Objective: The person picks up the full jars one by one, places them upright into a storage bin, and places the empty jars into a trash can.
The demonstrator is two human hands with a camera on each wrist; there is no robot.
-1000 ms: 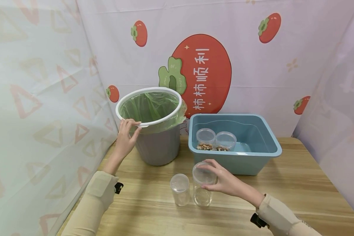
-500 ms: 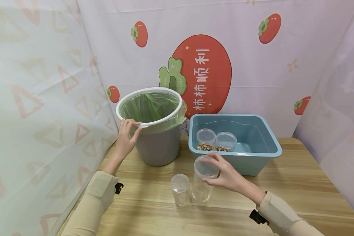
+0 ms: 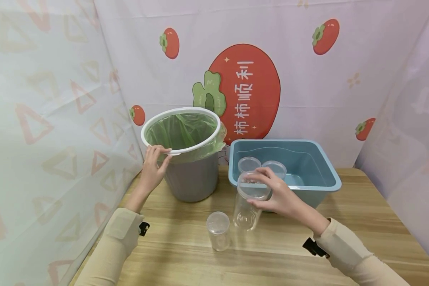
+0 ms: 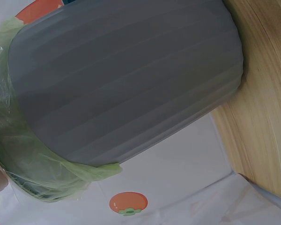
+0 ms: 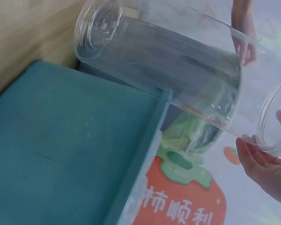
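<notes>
Blue tub [image 3: 325, 180] (jars [image 3: 249, 164] inside)

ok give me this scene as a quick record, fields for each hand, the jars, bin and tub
left hand: grips the white rim of the bin
right hand: holds the lifted jar by its lidded top
lifted jar: clear, empty, off the table, tilted
second jar: clear, lidded, upright on the table
bin: grey, green liner
tub: blue, two lidded jars inside
table: light wood

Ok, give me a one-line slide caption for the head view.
Right hand lifts an empty clear jar by its lid end beside the blue tub; left hand holds the lined bin's rim.
</notes>
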